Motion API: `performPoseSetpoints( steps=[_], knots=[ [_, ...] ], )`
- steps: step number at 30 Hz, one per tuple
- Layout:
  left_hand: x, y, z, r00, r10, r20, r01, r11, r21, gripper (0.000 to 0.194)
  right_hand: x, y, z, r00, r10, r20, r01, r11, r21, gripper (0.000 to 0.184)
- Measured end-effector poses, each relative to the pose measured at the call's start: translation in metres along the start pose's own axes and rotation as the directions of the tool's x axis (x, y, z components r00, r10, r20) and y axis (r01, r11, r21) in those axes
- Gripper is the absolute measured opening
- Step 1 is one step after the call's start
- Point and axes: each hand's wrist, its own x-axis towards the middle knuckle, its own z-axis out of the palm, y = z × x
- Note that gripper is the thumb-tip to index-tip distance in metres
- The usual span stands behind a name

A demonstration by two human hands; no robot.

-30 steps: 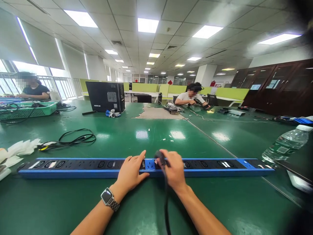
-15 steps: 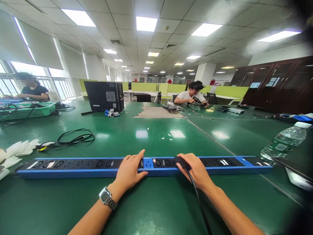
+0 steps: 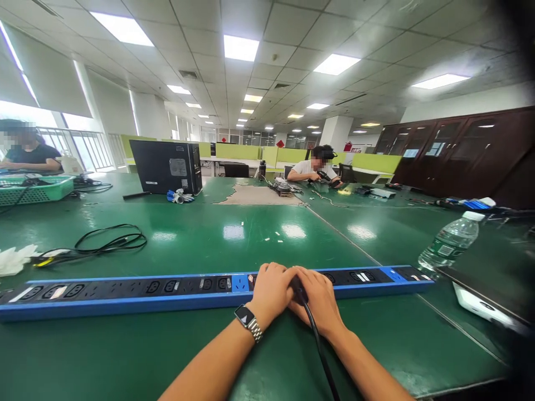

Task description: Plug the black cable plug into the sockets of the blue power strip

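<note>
A long blue power strip (image 3: 125, 298) with black sockets lies across the green table (image 3: 209, 234) in front of me. My right hand (image 3: 320, 301) grips a black plug on the strip; its black cable (image 3: 320, 356) runs back toward me. My left hand (image 3: 271, 289), with a watch on its wrist, rests on the strip right beside the plug, touching my right hand. The plug itself is mostly hidden between the two hands.
A loose black cable (image 3: 104, 242) lies at the left, white gloves (image 3: 12, 259) beyond it. A water bottle (image 3: 449, 242) lies at the right near a white device (image 3: 480, 306). Farther back stand a computer case (image 3: 165, 167) and a green basket (image 3: 33, 189). Two people sit at the far tables.
My right hand carried the plug right along the strip, then back a little. My left hand slid right to join it. The view shifted right.
</note>
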Motion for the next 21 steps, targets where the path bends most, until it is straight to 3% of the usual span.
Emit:
performPoseSetpoints(
  steps=[2,4,7,9,11,13,17,21],
  knots=[
    [0.004,0.003,0.002,0.999,-0.020,-0.048,0.020,1.000,-0.010,0.033,0.001,-0.001,0.000,1.000,0.016,0.001,-0.016,1.000,-0.010,0.054],
    [0.003,0.001,-0.006,0.983,-0.058,-0.174,0.049,0.997,-0.057,0.033,0.002,-0.002,0.001,1.000,0.024,0.004,-0.024,1.000,-0.018,0.054],
    [-0.008,-0.015,-0.032,0.919,-0.158,-0.362,0.128,0.986,-0.106,0.033,0.001,-0.002,0.002,0.999,0.047,0.016,-0.047,0.998,-0.032,0.060],
    [-0.019,-0.032,-0.050,0.881,-0.256,-0.398,0.216,0.966,-0.143,0.029,0.001,-0.002,0.003,0.997,0.070,0.022,-0.069,0.997,-0.038,0.063],
    [-0.033,-0.051,-0.063,0.859,-0.373,-0.350,0.315,0.925,-0.213,0.025,0.001,-0.003,0.003,0.997,0.080,0.023,-0.079,0.996,-0.038,0.061],
    [-0.046,-0.067,-0.068,0.872,-0.422,-0.248,0.362,0.897,-0.254,0.023,0.001,-0.004,0.003,0.997,0.076,0.021,-0.075,0.997,-0.035,0.059],
    [-0.063,-0.076,-0.063,0.939,-0.333,-0.079,0.320,0.936,-0.145,0.021,0.000,-0.003,0.005,0.997,0.072,0.011,-0.072,0.996,-0.043,0.057],
    [-0.063,-0.070,-0.061,0.951,-0.309,-0.003,0.308,0.950,-0.044,0.026,-0.001,-0.001,0.003,0.997,0.080,0.019,-0.079,0.996,-0.047,0.056]
  ],
)
